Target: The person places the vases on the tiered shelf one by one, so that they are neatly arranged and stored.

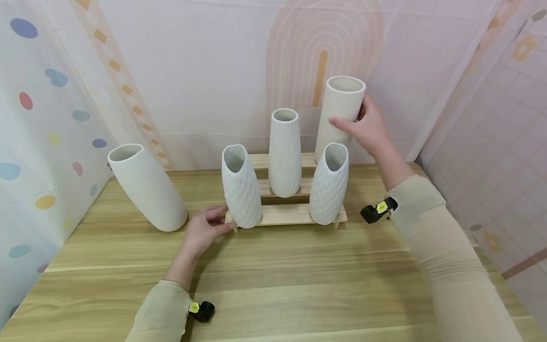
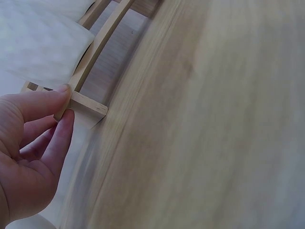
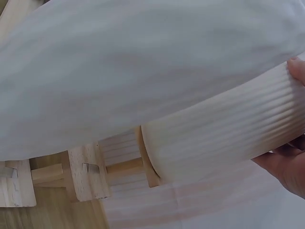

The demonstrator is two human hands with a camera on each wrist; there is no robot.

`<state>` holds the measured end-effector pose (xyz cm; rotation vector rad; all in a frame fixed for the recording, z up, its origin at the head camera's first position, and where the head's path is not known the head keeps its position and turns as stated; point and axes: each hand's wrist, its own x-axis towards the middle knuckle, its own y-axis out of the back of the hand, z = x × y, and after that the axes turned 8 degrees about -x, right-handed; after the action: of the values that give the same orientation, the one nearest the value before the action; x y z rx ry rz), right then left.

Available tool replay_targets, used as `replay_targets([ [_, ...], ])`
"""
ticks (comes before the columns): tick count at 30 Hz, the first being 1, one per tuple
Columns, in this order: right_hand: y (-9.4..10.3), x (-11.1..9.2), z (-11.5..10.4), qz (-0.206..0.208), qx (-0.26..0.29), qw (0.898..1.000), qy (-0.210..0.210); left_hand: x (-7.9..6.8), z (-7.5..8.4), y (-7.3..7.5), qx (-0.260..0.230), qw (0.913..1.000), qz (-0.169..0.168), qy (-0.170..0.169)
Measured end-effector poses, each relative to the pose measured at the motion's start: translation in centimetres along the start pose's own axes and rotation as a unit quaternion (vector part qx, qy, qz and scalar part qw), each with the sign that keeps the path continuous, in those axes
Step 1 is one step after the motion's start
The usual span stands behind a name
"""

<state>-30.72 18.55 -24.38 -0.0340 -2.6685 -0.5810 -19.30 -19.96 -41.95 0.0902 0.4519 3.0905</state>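
A tiered wooden stand (image 1: pixel 284 215) carries several white vases. At its back right, my right hand (image 1: pixel 368 127) grips a tall, vertically ribbed vase (image 1: pixel 338 105) with thumb in front and fingers behind. The base of this ribbed vase (image 3: pixel 214 131) is right at the top tier in the right wrist view. My left hand (image 2: pixel 35 143) pinches the left end of the lowest tier between thumb and fingers. Just above it is a dimpled vase (image 1: pixel 242 190), with a matching dimpled vase (image 1: pixel 328 187) at the tier's right end. A wavy-textured vase (image 1: pixel 285 152) stands on the middle tier.
A smooth white vase (image 1: pixel 149 190) stands on the wooden table (image 1: pixel 273 294), left of the stand. Patterned cloth (image 1: pixel 205 71) hangs behind the table and along both sides. In the right wrist view, a large white vase surface (image 3: pixel 133 71) covers much of the frame.
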Motion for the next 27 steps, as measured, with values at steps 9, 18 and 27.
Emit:
replay_targets([
  [9,-0.6,0.6,-0.1,-0.006,-0.010,1.000,-0.011,-0.1,0.1,0.0,0.000,1.0000,0.001,0.004],
  [18,-0.6,1.3,0.2,-0.008,-0.011,1.000,-0.011,0.0,0.2,0.0,0.004,1.0000,0.006,0.002],
  [27,-0.3,0.8,0.8,-0.033,0.019,0.999,0.016,0.0,0.2,0.1,0.007,1.0000,0.004,-0.002],
])
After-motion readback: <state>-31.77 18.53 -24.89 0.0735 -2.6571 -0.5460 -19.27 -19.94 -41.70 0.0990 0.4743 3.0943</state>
